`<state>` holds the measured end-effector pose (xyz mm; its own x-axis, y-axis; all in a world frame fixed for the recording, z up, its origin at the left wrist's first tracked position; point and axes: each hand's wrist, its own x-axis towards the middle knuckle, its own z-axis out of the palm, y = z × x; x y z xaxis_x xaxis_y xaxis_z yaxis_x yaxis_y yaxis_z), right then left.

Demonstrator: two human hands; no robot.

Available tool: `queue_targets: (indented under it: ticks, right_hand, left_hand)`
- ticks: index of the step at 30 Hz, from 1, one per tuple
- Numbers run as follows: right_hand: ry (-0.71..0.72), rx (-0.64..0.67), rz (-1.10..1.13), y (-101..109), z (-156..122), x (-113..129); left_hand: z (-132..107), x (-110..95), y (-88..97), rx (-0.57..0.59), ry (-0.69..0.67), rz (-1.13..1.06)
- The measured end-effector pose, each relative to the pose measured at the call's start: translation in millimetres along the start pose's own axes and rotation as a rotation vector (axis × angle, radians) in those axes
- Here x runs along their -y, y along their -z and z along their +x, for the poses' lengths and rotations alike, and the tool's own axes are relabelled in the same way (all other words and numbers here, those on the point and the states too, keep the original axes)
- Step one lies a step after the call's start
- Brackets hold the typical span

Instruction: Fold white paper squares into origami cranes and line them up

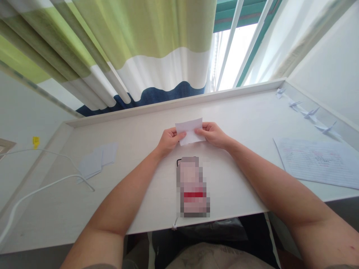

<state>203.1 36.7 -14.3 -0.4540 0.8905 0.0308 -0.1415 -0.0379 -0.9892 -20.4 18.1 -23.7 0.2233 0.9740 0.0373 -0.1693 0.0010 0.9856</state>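
Note:
A small white paper sheet is held up just above the white desk, near its middle. My left hand pinches its left edge between thumb and fingers. My right hand grips the right edge the same way. The sheet is slightly bent, and its lower part hangs below my fingers. A stack of similar white sheets lies to the left of my left hand, out of reach of my fingers.
A pixelated flat object with a red band lies between my forearms. Several small folded paper cranes sit along the right back edge. A lined paper sheet lies at right. A white cable and yellow clip are at left.

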Motion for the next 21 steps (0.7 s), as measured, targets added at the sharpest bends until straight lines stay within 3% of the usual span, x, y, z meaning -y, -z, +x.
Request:
queue_targets:
  ticks: [15,21]
  right_hand:
    - [0.02,0.091,0.042,4.6,-0.8,-1.7]
    - [0.042,0.047,-0.047,5.0,0.3,-1.9]
  left_hand:
    - [1.5,-1.0,8.2,0.024,0.023,0.006]
    - [1.4,-3.1,5.4,0.003,0.019,0.03]
